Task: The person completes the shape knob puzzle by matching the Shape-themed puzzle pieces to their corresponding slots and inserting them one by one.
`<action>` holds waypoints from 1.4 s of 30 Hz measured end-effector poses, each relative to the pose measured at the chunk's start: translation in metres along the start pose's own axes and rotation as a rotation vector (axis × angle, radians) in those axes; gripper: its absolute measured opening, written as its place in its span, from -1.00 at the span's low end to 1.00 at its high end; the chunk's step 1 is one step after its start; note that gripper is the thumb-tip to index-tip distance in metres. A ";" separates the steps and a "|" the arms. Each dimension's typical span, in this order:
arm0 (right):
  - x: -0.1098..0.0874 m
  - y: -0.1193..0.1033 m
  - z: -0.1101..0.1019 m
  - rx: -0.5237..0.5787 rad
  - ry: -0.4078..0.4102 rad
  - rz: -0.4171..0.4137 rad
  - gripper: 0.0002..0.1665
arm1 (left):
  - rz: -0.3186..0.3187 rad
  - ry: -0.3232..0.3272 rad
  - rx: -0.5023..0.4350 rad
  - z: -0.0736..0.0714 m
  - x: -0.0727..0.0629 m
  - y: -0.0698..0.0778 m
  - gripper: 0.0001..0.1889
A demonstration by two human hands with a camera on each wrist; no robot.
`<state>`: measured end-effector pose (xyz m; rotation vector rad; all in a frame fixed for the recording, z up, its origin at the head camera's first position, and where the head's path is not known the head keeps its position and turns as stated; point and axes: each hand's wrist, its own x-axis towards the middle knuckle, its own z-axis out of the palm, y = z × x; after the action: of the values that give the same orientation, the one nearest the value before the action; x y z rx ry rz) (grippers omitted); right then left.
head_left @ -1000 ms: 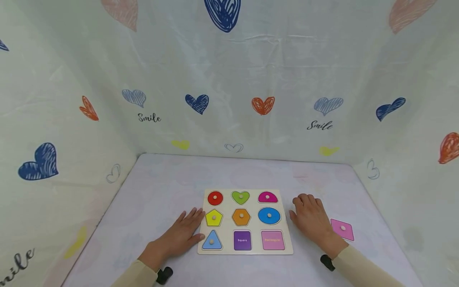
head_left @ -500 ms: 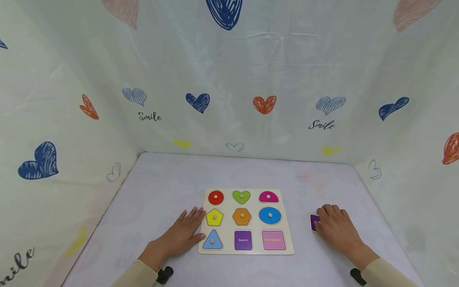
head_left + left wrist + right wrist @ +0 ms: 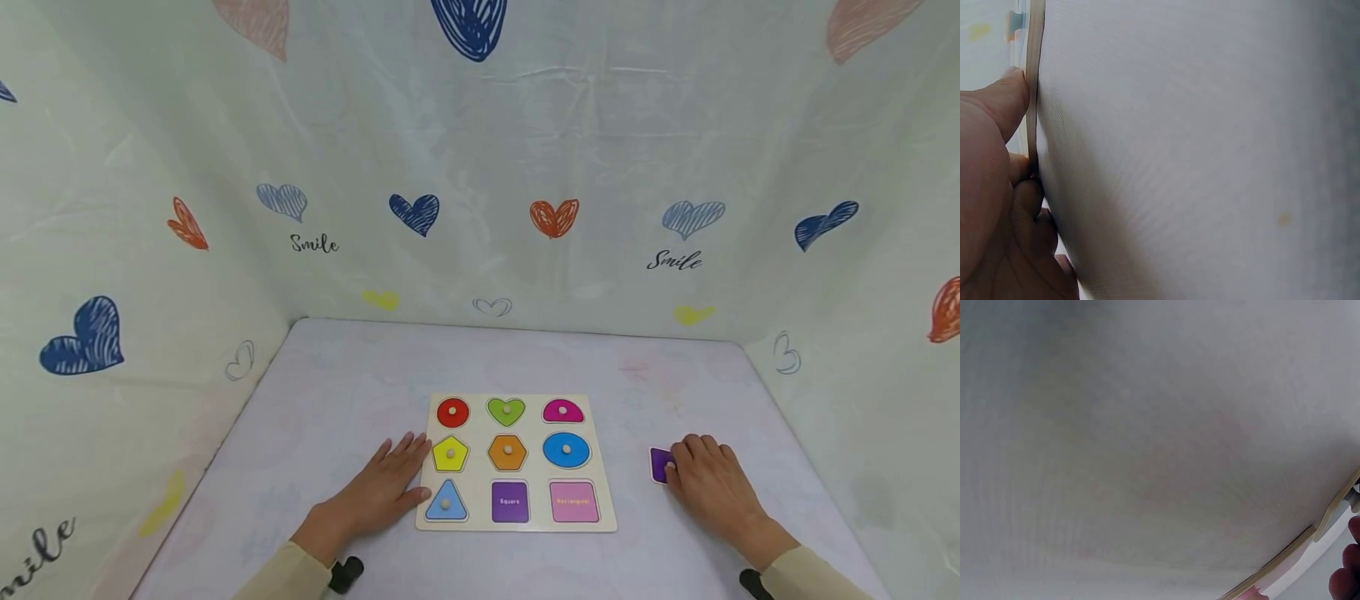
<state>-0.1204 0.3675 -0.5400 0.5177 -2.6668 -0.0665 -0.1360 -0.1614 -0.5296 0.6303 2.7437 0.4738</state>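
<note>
A wooden shape puzzle board (image 3: 472, 468) lies mid-table in the head view. My left hand (image 3: 378, 496) lies flat beside it, with the fingertips and thumb at its left edge. In the left wrist view that hand (image 3: 988, 200) meets the board's edge (image 3: 1033, 81). Right of the board, my right hand (image 3: 712, 487) has thumb and fingers curled at a purple square puzzle piece (image 3: 659, 465), seemingly pinching its knob, which is mostly covered. The right wrist view shows two wooden piece edges and several fingertips (image 3: 1346, 569). A pink rectangular piece is hidden under this hand in the head view.
Knobbed pieces such as the red circle (image 3: 452, 412), orange hexagon (image 3: 507, 452) and blue triangle (image 3: 446, 502) sit in the board. Its slots marked Square (image 3: 510, 502) and Rectangular (image 3: 574, 502) hold no piece. A heart-print curtain (image 3: 480, 167) surrounds the white table (image 3: 360, 358).
My right hand has moved right and slightly toward me, uncovering part of the purple piece and covering the pink one. The left hand has stayed in place at the board.
</note>
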 end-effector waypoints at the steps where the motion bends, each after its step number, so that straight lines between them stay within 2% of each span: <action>1: 0.000 0.000 0.000 -0.004 -0.006 0.001 -0.72 | 0.000 0.000 0.002 0.000 0.000 0.000 -0.16; 6: -0.001 -0.001 0.002 -0.015 -0.033 0.008 -0.72 | -0.003 0.001 0.009 0.000 0.000 0.000 -0.15; 13: -0.002 -0.001 0.005 -0.019 0.008 -0.006 -0.74 | -0.004 0.002 0.011 0.001 0.000 0.000 -0.16; 21: 0.002 -0.004 0.005 -0.028 -0.005 -0.002 -0.75 | -0.008 0.002 0.009 0.000 -0.001 0.001 -0.16; 32: 0.011 -0.011 0.001 0.014 0.056 -0.033 -0.75 | -0.006 0.002 0.003 0.000 0.000 0.001 -0.16; 42: 0.034 -0.036 -0.007 -0.010 -0.016 -0.056 -0.72 | -0.007 0.006 -0.011 0.001 0.000 0.000 -0.16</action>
<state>-0.1338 0.3221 -0.5246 0.5907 -2.6659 -0.1011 -0.1358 -0.1609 -0.5300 0.6174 2.7465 0.4892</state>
